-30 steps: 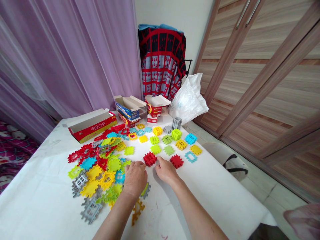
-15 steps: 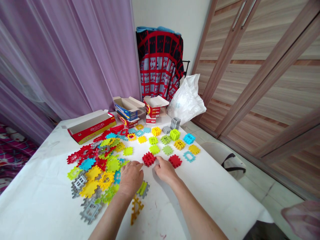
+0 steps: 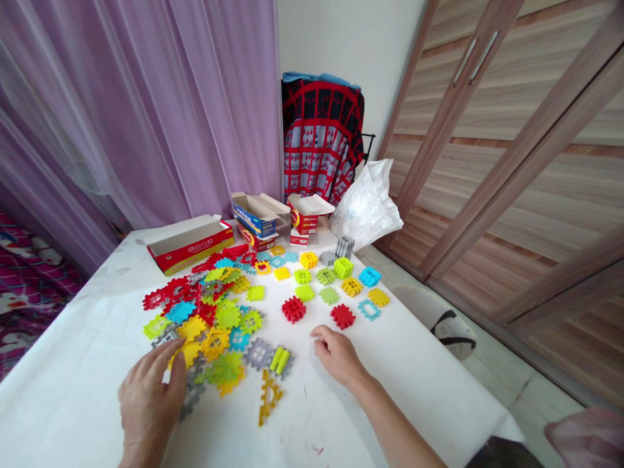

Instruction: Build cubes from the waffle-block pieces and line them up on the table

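My left hand is over the left side of a heap of plastic interlocking tiles, its fingers and thumb apart, the fingertips at a yellow tile. Below that hand a grey tile is partly covered. My right hand rests on the white cloth with its fingers curled in and nothing visible in them. Just beyond it stand a red stack of tiles and a flatter red tile piece. Between the hands lie a grey-violet window tile, green rods on a grey tile and a mustard triangular tile.
Sorted tile stacks stand at the right, among them a blue stack and a tall grey stack. Open boxes, a long red one and a blue one, line the back beside a white plastic bag.
My left hand has moved left and nearer, from beside the red stack to the yellow tiles. My right hand has drawn back from the red stack. The view has shifted slightly.
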Demonstrator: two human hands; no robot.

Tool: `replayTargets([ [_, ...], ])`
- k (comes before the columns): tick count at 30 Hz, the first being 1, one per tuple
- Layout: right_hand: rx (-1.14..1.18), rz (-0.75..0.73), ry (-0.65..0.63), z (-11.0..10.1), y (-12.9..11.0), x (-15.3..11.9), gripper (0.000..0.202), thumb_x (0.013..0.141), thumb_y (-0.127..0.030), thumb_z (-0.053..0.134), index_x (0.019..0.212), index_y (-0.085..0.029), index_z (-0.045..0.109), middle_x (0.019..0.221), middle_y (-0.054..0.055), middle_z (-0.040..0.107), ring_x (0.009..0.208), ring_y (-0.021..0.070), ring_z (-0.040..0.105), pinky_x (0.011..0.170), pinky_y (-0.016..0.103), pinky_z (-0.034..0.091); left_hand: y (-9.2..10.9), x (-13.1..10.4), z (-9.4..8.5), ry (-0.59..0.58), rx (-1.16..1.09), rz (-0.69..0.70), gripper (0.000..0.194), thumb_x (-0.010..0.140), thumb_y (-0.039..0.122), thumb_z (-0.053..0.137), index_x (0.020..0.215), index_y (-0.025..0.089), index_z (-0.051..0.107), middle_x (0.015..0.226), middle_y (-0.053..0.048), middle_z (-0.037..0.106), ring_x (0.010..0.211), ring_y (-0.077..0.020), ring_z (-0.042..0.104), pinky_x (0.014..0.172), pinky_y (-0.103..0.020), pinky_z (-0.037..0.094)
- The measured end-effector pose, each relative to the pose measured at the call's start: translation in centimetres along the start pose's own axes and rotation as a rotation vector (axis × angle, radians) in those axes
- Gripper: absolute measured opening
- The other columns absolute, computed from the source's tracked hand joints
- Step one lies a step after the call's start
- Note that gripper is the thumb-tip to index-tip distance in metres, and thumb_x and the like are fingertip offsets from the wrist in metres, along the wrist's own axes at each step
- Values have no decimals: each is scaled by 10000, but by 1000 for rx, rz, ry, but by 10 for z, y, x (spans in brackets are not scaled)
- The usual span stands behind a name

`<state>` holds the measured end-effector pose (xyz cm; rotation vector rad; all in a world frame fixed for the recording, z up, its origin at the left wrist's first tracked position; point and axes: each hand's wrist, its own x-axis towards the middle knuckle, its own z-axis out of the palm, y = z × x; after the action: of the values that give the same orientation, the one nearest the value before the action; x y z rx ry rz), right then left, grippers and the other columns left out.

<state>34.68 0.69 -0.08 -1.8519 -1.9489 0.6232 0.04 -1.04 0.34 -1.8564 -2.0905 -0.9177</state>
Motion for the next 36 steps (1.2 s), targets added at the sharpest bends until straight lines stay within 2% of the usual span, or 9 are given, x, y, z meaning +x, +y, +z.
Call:
replayTargets([
  [3, -25, -63, 121, 13, 3, -12, 247, 851, -158, 451, 960, -211, 667, 808, 18, 724, 771, 163, 666, 711, 232, 428, -18, 0, 1, 51, 3, -82, 340, 920, 391, 409, 1004, 225, 693, 1027, -96, 735, 874, -252, 682, 811, -416, 508],
  [7, -52, -151, 209, 23, -3, -14, 238, 853, -163, 464, 939, -233, 674, 887, 19, 735, 827, 160, 673, 753, 229, 442, -24, 1, 6, 55, -81, -122, 304, 898, 372, 451, 1003, 228, 698, 1013, -88, 737, 823, -228, 681, 796, -396, 528],
  [11, -92, -173, 178, 22, -14, 3, 289, 873, -151, 451, 992, -256, 693, 987, 9, 746, 897, 158, 681, 786, 226, 455, -23, 0, 8, 69, -152, -108, 301, 885, 360, 461, 1005, 218, 698, 1014, -100, 735, 813, -227, 682, 807, -399, 532],
  [16, -183, -129, 158, 24, -26, 23, 303, 893, -176, 457, 1041, -274, 703, 1037, -2, 750, 922, 161, 684, 789, 228, 459, -25, -2, 7, 79, -191, -140, 272, 880, 353, 478, 1007, 245, 693, 1002, -76, 735, 828, -225, 677, 820, -407, 530],
  [20, -232, -108, 154, 26, -28, 25, 300, 895, -182, 455, 1033, -274, 705, 1025, -1, 749, 898, 167, 686, 762, 237, 459, -27, -3, 10, 104, -203, -153, 272, 882, 357, 475, 1002, 249, 695, 987, -72, 730, 850, -230, 676, 829, -411, 531],
  [28, -266, -72, 141, 26, -30, 25, 284, 897, -184, 456, 996, -277, 706, 994, -2, 754, 872, 168, 684, 725, 234, 443, -27, -4, 11, 80, -200, -153, 279, 886, 356, 474, 1015, 241, 693, 1019, -78, 731, 905, -240, 681, 855, -411, 531],
  [32, -244, -61, 113, 15, -30, 24, 273, 888, -181, 461, 989, -273, 697, 935, -2, 757, 858, 174, 683, 724, 244, 449, -30, -5, 14, 72, -198, -153, 314, 887, 370, 450, 1013, 220, 696, 1024, -95, 734, 911, -250, 679, 853, -412, 530],
  [34, -251, -87, 104, 0, -30, 29, 267, 869, -178, 482, 1030, -254, 680, 910, 9, 749, 870, 181, 675, 754, 258, 458, -31, -5, 15, 70, -202, -155, 307, 885, 368, 454, 1012, 229, 697, 1016, -87, 734, 902, -245, 677, 856, -409, 526],
  [36, -305, -204, 102, -22, -33, 41, 319, 835, -180, 529, 1128, -227, 645, 1038, 46, 722, 986, 198, 643, 853, 292, 452, -31, -4, 16, 75, -209, -164, 292, 880, 364, 464, 1004, 243, 699, 1013, -74, 731, 896, -238, 672, 852, -402, 523],
])
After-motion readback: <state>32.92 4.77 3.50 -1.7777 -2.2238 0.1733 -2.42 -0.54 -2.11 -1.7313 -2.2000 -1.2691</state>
